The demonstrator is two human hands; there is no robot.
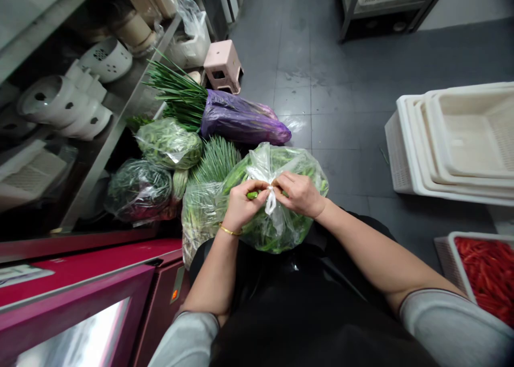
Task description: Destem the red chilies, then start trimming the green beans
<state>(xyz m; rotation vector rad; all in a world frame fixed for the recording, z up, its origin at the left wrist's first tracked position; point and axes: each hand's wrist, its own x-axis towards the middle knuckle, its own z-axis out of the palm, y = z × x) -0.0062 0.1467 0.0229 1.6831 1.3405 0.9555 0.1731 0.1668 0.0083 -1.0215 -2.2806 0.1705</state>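
A clear plastic bag (pixel 281 236) full of green vegetables, perhaps peppers or beans, sits in front of my body. Its gathered neck is bound with a white tie (pixel 270 202) that hangs in a loop. My left hand (pixel 244 205) pinches the tie from the left, fingers closed; a small green piece (pixel 252 195) shows by its fingers. From the other side, my right hand (pixel 300 194) is closed on the same knotted spot, its fingertips close to the left ones. What exactly lies between the fingertips is partly hidden.
Left of the bag lie bagged greens (pixel 169 144), a dark leafy bag (pixel 138 190) and long green stalks in a purple bag (pixel 243 118). A pink stool (pixel 223 64) stands beyond. Stacked white baskets (pixel 417 142) and a basket of red peppers (pixel 488 273) are at right.
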